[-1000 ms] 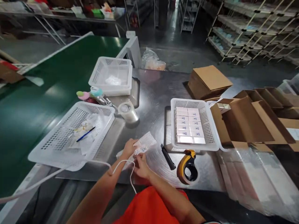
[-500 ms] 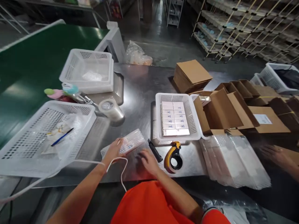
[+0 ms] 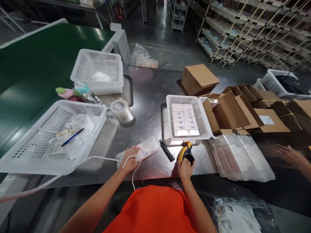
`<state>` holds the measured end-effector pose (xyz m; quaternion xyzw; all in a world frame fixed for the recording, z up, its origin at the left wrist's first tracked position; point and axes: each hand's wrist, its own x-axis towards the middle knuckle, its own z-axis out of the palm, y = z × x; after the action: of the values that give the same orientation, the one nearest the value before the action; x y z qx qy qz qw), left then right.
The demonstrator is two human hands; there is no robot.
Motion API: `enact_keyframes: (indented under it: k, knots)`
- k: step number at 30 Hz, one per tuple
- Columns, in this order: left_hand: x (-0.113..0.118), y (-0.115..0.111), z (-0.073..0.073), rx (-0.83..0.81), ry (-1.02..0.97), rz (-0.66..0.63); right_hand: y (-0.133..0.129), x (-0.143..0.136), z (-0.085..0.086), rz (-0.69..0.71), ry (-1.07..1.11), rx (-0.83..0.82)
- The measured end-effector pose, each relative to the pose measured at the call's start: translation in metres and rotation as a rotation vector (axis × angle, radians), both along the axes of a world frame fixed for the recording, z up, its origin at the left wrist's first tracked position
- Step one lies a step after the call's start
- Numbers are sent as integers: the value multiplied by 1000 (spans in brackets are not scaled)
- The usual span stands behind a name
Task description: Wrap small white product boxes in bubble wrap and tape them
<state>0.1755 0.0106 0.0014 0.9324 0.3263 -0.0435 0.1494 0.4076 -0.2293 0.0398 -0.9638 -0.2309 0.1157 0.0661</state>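
My left hand (image 3: pixel 130 159) grips a slim package in bubble wrap (image 3: pixel 151 147), which lies slanted on the metal table. A white cord (image 3: pixel 102 158) runs over this hand. My right hand (image 3: pixel 186 169) is closed round the ring of a yellow and black tape dispenser (image 3: pixel 186 149), its fingers partly hidden. Between the package and the dispenser lies a black box cutter (image 3: pixel 166 150). Just behind these stands a white basket (image 3: pixel 205 124) with rows of small white boxes (image 3: pixel 185 120).
At left, a white basket (image 3: pixel 26 161) holds plastic bags and a blue pen (image 3: pixel 72 137). Clear tape (image 3: pixel 125 113) stands beside it. Bubble-wrap bags (image 3: pixel 243 158), open cartons (image 3: pixel 230 113) and stacked cardboard (image 3: pixel 201 76) occupy the right. Another person's hand (image 3: pixel 291 157) reaches in there.
My right hand has moved right from the bare table to the tape dispenser and closed on it. My left hand stays on the bubble-wrapped package. The whole view has shifted slightly.
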Motion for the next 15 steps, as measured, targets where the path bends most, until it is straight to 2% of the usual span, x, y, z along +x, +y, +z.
enact_keyframes:
  k: [2,5,7,8,10,12,15]
  knots:
    - [-1,0,0,-27,-10,-8,-17,-1,11,-61,52,99]
    - [-2,-1,1,-57,-46,-22,-46,-8,41,-100,108,249]
    - [-3,-1,1,-59,-67,-24,-45,-18,66,-107,185,420]
    - [-2,-2,-1,-58,-76,-21,-32,-24,78,-116,238,520]
    - [-2,-2,-6,-62,-99,-13,15,-40,96,-121,339,665]
    - [0,-1,-14,-71,-144,-4,83,-55,104,-81,393,723]
    - [2,3,-26,-105,-220,-9,182,-73,100,69,343,640]
